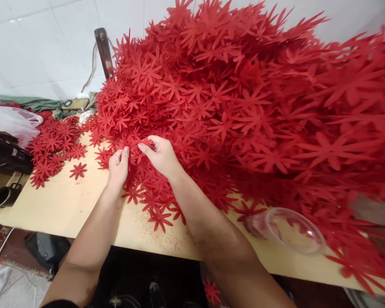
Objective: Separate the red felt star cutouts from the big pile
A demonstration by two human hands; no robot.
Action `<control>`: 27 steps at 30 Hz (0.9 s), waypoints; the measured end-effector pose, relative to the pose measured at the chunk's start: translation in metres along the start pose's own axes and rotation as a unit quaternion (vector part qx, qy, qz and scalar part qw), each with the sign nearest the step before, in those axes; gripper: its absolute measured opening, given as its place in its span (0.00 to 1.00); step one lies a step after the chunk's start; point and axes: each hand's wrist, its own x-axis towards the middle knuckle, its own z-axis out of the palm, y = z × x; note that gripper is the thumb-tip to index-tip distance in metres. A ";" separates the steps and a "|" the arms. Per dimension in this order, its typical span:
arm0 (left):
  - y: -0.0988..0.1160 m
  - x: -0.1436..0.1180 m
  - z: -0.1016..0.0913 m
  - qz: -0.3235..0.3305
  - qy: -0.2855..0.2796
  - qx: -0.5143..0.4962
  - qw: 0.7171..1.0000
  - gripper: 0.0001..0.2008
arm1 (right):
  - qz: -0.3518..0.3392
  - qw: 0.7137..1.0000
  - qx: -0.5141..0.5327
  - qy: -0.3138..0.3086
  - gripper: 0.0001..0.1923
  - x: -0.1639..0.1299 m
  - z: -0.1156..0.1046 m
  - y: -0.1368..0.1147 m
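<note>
Both my hands meet at the left front side of a large heap of red flower-shaped cutouts (218,94). My left hand (118,164) is closed, thumb against curled fingers, at the edge of a red flower cutout (134,149). On the other side of that cutout, my right hand (162,155) pinches a petal between thumb and forefinger. More red cutouts lie right behind and below the hands, so the held one's outline is hard to separate from them. One single cutout (78,170) lies flat on the table left of my left hand.
A smaller pile of red cutouts (56,143) lies at left on the pale table (93,205). Beside it are a white plastic bag (14,122), a black cylindrical container (8,152) and a dark mug (6,194). A clear plastic tub (295,231) rests near the front edge at right.
</note>
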 end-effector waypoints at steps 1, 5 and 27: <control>-0.001 0.001 0.000 0.001 -0.002 0.004 1.000 0.20 | -0.003 1.000 0.014 -0.002 0.11 0.000 -0.001 -0.001; -0.007 0.004 -0.001 -0.001 0.002 -0.013 1.000 0.16 | -0.016 0.997 0.055 -0.060 0.11 -0.002 0.001 -0.004; -0.009 0.004 -0.014 0.257 0.085 0.190 0.944 0.16 | 0.001 0.985 -0.146 0.089 0.19 0.001 -0.014 0.000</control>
